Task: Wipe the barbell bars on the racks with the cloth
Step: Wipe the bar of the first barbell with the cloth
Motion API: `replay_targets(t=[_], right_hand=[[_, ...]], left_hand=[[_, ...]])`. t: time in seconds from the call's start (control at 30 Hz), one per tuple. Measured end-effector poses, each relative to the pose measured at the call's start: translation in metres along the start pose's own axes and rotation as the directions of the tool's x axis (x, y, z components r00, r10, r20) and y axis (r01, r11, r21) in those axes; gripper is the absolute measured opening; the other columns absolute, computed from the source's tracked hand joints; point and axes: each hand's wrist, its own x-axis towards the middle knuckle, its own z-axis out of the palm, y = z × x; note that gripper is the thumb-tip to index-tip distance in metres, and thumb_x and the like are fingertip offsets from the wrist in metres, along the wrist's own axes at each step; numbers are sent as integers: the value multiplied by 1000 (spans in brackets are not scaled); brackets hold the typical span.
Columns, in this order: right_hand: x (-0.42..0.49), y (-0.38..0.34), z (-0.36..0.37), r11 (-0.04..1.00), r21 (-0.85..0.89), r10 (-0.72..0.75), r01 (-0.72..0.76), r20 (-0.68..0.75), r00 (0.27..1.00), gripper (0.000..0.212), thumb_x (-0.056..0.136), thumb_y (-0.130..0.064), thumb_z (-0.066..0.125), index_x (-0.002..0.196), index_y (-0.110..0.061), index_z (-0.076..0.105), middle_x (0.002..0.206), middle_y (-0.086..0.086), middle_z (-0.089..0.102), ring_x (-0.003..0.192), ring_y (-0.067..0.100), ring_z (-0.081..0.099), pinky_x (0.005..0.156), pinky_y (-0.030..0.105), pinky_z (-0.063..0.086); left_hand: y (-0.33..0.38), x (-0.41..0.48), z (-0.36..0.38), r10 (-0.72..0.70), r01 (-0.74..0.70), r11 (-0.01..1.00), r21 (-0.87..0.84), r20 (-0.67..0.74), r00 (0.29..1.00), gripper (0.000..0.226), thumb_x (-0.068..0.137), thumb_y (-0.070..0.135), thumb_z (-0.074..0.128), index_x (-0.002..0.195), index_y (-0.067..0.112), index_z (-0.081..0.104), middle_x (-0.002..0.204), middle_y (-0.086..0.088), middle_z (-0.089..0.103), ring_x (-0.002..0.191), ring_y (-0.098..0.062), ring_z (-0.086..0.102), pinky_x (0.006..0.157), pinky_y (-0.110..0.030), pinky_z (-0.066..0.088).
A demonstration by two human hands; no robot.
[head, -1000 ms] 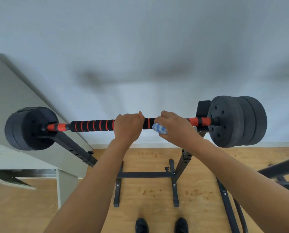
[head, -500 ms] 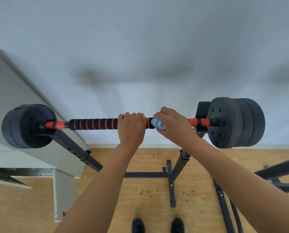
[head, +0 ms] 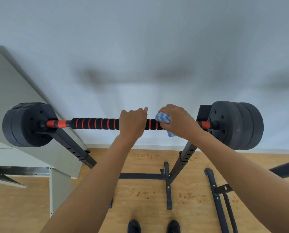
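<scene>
A barbell bar (head: 95, 123) with black foam grip and orange rings lies across a black rack (head: 73, 147), black weight plates (head: 25, 125) at the left end and more plates (head: 236, 125) at the right. My left hand (head: 132, 123) is closed around the bar's middle. Just right of it, my right hand (head: 179, 121) presses a blue-and-white cloth (head: 163, 118) onto the bar, a corner of cloth hanging below. The bar under both hands is hidden.
A pale wall stands right behind the rack. A grey-white cabinet (head: 14, 98) stands at the left, close to the left plates. Another dark rack frame (head: 219, 195) stands on the wooden floor at the right. My shoes (head: 153, 227) are at the bottom edge.
My right hand with the cloth has slid right along the bar, opening a gap beside my left hand. My left hand has kept its grip on the bar's middle.
</scene>
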Motion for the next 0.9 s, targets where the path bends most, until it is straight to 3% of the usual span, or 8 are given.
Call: replay_targets(t=[0.07,0.13,0.27,0.43,0.53,0.67,0.8,0.9], right_hand=[[7,-4,3,997,-3,82,-82,-27,996,15,83,-22,61,95,-16,65,86,0,60,76,22,61,75,42,55],[10,-8,6,993,-39,114,-115,-25,993,15,83,-23,60,93,-14,64,84,1,58,75,23,59,71,39,53],[6,-9,9,994,-105,41,-42,-6,999,8,88,-23,63,93,-16,61,84,-3,50,71,19,53,65,28,38],[0,-6,9,987,-149,-60,58,-9,998,24,90,-25,66,112,-16,67,96,0,57,77,19,56,67,28,44],[-6,-8,9,983,-156,-89,92,28,996,28,90,-27,67,117,-18,66,100,-1,57,78,18,56,67,28,46],[-8,-7,5,987,-141,-75,82,55,996,30,91,-30,67,119,-21,64,102,-4,57,80,16,56,65,23,41],[5,-3,4,998,-37,49,-51,-54,997,19,90,-24,64,108,-18,66,91,-1,57,78,20,57,70,32,48],[9,-5,11,993,-79,83,-88,-65,994,15,88,-25,63,101,-17,65,89,-1,56,77,21,59,72,35,51]], left_hand=[[5,-22,21,21,-39,996,-75,-230,973,6,103,17,51,104,17,57,74,4,41,64,-20,41,68,-35,34],[7,-29,35,-4,-72,983,-172,-406,914,33,113,27,33,88,17,53,73,4,42,68,-22,39,75,-37,37],[7,-23,33,-25,-16,996,-87,-450,893,35,108,18,26,76,19,39,62,4,35,60,-21,33,65,-36,31],[-4,2,16,9,1,996,92,-103,995,17,75,3,63,87,15,63,52,4,16,46,-20,33,48,-26,23],[-6,14,-2,93,-87,995,-45,148,985,5,95,10,54,92,13,56,63,2,47,60,-23,56,56,-30,40],[-6,34,-19,-16,207,911,-357,471,882,39,98,24,33,80,10,65,53,3,66,49,-19,60,63,-30,44],[-4,13,1,34,-34,999,-11,66,997,20,99,9,46,117,13,53,71,3,45,66,-24,51,54,-31,30],[6,-17,20,87,-96,995,-35,-196,977,34,109,21,18,90,19,47,70,4,36,63,-22,39,65,-35,28]])
